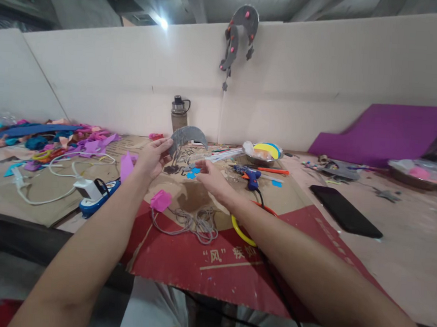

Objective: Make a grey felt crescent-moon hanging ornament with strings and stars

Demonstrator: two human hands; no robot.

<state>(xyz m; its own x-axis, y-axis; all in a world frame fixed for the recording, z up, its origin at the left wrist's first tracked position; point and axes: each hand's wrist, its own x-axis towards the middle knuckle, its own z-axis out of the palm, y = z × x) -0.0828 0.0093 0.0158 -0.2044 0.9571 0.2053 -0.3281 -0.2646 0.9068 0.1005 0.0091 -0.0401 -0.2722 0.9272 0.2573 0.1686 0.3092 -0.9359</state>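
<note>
My left hand [155, 155] pinches the left end of a grey crescent moon cutout [191, 133], which is raised above the cardboard with its curve upward. Thin strands appear to hang below the crescent. My right hand [213, 179] hovers to the right and a little lower, with its fingers apart and nothing visible in them. Small blue cutouts [193, 173] lie just beyond its fingertips. Closer to me, a loose bundle of grey cord [204, 225] rests beside a bright pink piece [160, 200]. A blue glue gun [252, 176] lies to the right.
A blue power strip [90, 207] with a white charger stands left. Colourful scraps [38, 140] pile up behind it. A bottle [179, 116] stands at the back, near a metal bowl [261, 158]. A phone [345, 210] lies right. A grey crescent ornament [245, 17] hangs over the partition.
</note>
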